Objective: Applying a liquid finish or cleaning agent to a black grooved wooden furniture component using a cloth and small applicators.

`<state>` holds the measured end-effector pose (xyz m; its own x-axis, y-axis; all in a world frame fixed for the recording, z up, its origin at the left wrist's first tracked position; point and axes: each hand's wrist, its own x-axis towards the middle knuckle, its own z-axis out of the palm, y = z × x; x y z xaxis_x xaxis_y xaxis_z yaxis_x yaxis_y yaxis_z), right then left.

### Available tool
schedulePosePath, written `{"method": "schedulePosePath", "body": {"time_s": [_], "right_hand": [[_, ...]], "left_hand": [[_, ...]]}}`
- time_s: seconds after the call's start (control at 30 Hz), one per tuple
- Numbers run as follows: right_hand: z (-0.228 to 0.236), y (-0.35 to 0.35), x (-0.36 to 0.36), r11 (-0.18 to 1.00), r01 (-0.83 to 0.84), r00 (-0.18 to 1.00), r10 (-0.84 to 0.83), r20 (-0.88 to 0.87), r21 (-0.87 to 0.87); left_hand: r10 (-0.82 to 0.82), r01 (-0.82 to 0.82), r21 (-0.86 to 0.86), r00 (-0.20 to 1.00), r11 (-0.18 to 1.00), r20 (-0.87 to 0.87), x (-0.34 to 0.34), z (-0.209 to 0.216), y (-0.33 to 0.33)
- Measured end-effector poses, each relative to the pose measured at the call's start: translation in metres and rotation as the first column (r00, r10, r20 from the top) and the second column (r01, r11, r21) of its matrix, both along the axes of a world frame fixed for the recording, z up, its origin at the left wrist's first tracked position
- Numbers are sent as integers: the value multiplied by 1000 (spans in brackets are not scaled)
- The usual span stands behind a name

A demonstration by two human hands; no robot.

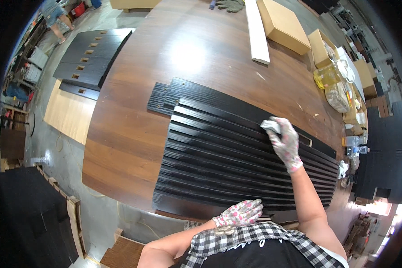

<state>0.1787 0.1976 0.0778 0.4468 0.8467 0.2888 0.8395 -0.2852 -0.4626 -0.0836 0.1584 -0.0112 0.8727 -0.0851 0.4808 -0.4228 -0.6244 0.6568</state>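
Several long black wooden slats (219, 161) lie side by side on a brown wooden table (134, 116). My right hand (285, 143), in a flowered glove, presses a small pale cloth (270, 125) onto one of the far slats. Also in a flowered glove, my left hand (239, 213) rests flat on the near edge of the slats, holding nothing.
A white board (257, 31) and cardboard boxes (283, 24) lie at the table's far end. Bottles and a yellowish container (326, 76) stand at the right edge. Black panels with cutouts (91, 56) lie on the floor at left, where a person (56, 15) stands far off.
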Motion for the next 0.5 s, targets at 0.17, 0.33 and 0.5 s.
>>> {"method": "schedulePosePath", "body": {"time_s": [0.17,0.33,0.5], "right_hand": [[-1,0,-7,995,87,996,-86,-11,55],[-23,91,-46,959,-123,992,128,-3,256],[-21,68,-37,969,-36,993,61,-96,244]], "left_hand": [[-15,15,9,999,1000,-48,-1,8,7],[36,-36,17,999,999,6,4,15,15],[22,-22,53,1000,998,8,3,15,20]]}}
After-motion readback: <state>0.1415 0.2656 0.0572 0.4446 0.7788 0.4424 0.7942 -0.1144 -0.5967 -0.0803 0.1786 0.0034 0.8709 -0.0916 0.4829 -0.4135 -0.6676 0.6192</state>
